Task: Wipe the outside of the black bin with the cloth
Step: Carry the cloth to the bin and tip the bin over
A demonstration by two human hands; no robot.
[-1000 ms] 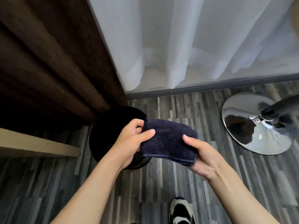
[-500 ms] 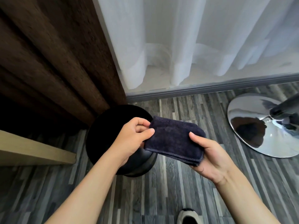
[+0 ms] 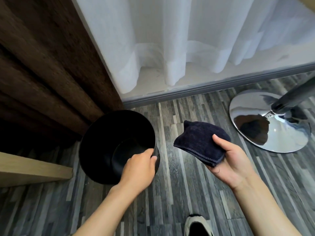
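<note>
A round black bin [image 3: 102, 133] stands on the grey plank floor by the brown curtain, its open top facing me. My left hand [image 3: 139, 169] grips the bin's near right rim, fingers inside and thumb on the outer wall. A folded dark navy cloth [image 3: 199, 142] lies in my right hand [image 3: 228, 160], held by the thumb on top, a hand's width to the right of the bin and above the floor. The cloth does not touch the bin.
A brown curtain [image 3: 42, 74] hangs behind the bin on the left, a white sheer curtain [image 3: 187, 40] at the back. A chrome stool base [image 3: 265, 121] sits on the right. A light wooden board [image 3: 30, 169] juts in at left. My shoe [image 3: 197, 225] is at the bottom.
My left hand let go of the cloth and dropped onto the bin's rim. The cloth now rests in my right hand alone, shifted to the right.
</note>
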